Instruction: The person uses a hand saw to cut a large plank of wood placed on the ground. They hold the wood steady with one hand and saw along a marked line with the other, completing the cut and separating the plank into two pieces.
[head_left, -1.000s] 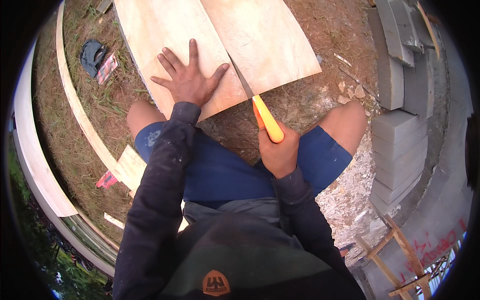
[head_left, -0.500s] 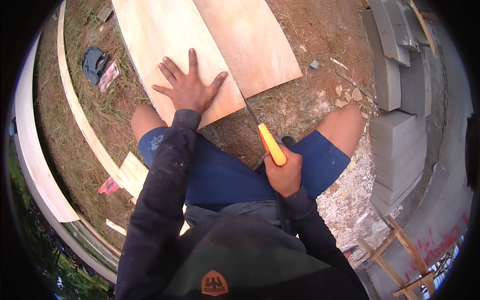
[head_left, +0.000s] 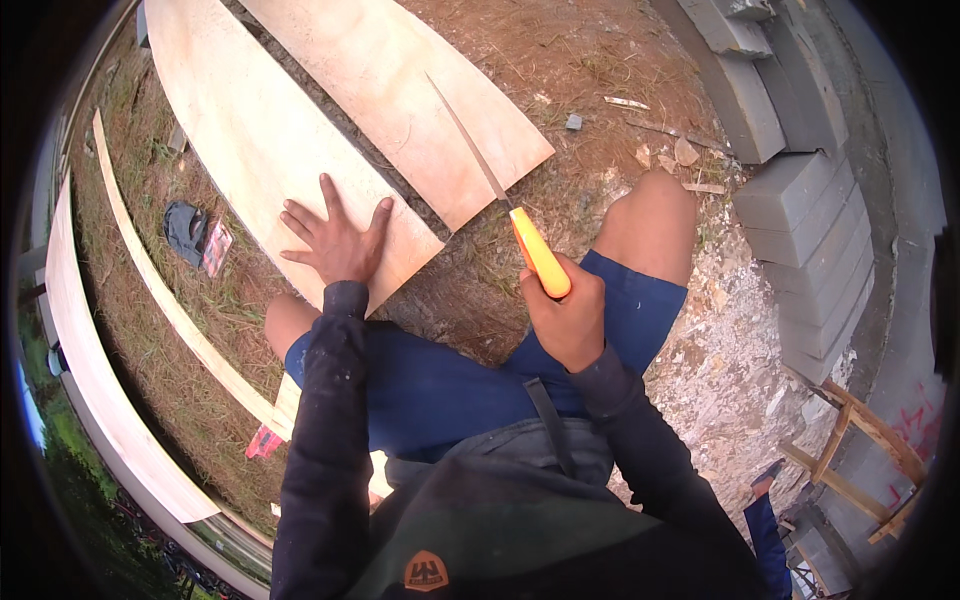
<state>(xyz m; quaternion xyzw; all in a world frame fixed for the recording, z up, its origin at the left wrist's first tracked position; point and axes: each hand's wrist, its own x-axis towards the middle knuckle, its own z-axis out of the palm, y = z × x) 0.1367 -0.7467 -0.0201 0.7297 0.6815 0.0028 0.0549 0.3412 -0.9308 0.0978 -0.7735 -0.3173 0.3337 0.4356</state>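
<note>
My left hand lies flat with its fingers spread on the near end of a long pale plywood board. In my right hand is the yellow handle of a handsaw, gripped in closed fingers. The saw's narrow dark blade points up and to the left, over a second plywood piece to the right. From this view I cannot tell whether the blade touches that piece. A gap runs between the two boards, with dark ground showing through it.
Grey blocks are stacked at the right, with a wooden frame below them. A dark cap lies on the grass at left, near a thin wooden strip. Another person's leg shows at lower right.
The saw has come out from between the boards and now sits over the right piece. The two boards stand apart with a gap. My left hand stays pressed on the left board.
</note>
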